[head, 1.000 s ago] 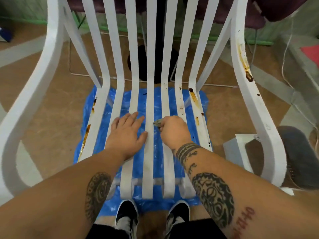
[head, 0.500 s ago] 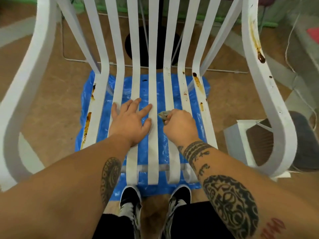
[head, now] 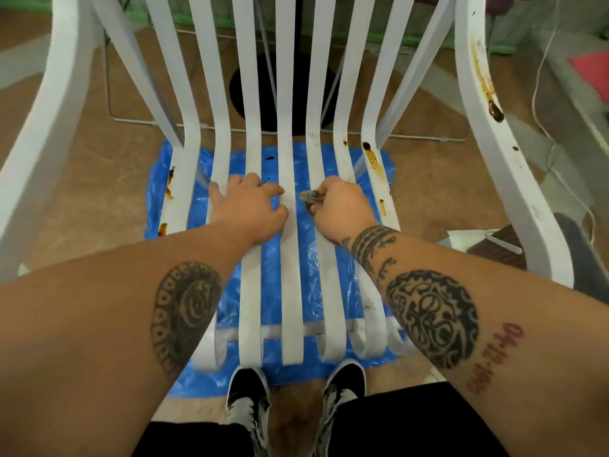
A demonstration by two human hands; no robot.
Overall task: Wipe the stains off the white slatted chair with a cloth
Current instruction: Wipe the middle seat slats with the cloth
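White slatted plastic chair (head: 290, 291) stands on a crinkled blue plastic sheet (head: 272, 275) over brown floor. Right hand (head: 339, 209) pinches a small grey crumpled cloth (head: 311, 196) against a middle seat slat. Left hand (head: 250, 209) rests on the slats just beside it, fingers loosely spread, holding nothing. Brown stains (head: 374, 159) mark the right outer slat and right armrest. Black-and-white shoes (head: 247, 390) stand at the seat's front edge.

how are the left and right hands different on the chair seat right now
The left hand rests open on the slats, holding nothing; the right hand is curled round a small grey cloth. The left hand lies mostly left of the centre slat; the right hand lies right of it, nearer the brown-stained slat. Both rest on the white chair seat, side by side.
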